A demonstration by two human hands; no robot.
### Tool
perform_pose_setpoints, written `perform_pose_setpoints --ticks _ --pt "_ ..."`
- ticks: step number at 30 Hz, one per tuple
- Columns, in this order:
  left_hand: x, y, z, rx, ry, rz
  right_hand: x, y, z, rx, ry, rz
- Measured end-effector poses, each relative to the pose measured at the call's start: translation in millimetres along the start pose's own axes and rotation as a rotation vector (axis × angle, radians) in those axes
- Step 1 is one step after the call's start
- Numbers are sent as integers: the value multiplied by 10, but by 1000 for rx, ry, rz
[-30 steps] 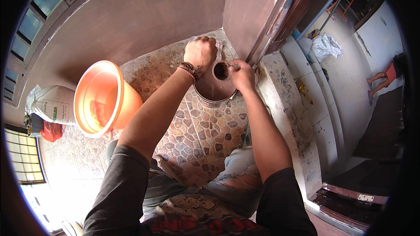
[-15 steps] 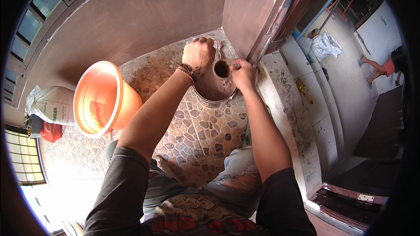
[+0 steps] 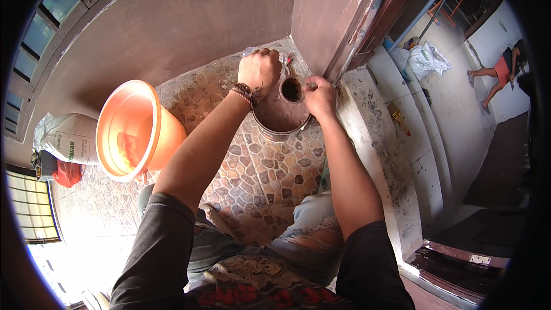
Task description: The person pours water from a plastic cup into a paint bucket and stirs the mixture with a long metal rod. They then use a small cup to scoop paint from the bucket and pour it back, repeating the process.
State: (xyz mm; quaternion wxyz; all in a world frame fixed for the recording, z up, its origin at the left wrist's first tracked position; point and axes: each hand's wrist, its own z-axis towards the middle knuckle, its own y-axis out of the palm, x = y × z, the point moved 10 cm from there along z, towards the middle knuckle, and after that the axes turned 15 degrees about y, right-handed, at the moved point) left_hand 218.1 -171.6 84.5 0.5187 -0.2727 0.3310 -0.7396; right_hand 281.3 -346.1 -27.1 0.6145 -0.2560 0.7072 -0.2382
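Observation:
A round metal pail (image 3: 274, 132) of brown wet mix stands on the pebble-patterned floor in front of me. At its far rim sits a small round cup (image 3: 291, 89) filled with dark brown matter. My left hand (image 3: 259, 72), with a beaded bracelet at the wrist, is closed over the far left rim and holds a clear plastic item that pokes out past the fingers. My right hand (image 3: 320, 97) is closed just right of the cup and pinches a thin metal tool whose tip points at the cup. I cannot tell which hand steadies the cup.
An orange plastic bucket (image 3: 132, 132) lies tilted to the left, with a white sack (image 3: 66, 138) behind it. A brown wall and door post (image 3: 338, 17) rise just beyond the pail. Concrete steps (image 3: 402, 132) drop to the right, where a white bag (image 3: 427, 57) lies and another person (image 3: 496, 69) stands.
My hands stay on the pail and cup, hardly shifted. The person at the far right has moved further away, up the picture.

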Motion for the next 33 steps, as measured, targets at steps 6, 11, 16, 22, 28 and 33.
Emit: perform_pose_setpoints --ticks 6,11,16,22,28,33 --pt "11 -25 9 14 2 -30 59 47 46 -3 -13 31" --pt "63 -47 2 15 39 -34 85 57 68 9 -29 62" --pt "126 -79 -12 12 96 -44 61 61 59 7 -42 53" --pt "191 -87 -45 -16 177 7 26 84 28 1 -45 28" --pt "0 -147 -207 84 -8 -83 20 54 33 52 -66 -13" --pt "-387 -67 -531 27 -391 -106 87 125 78 -44 12 -27"
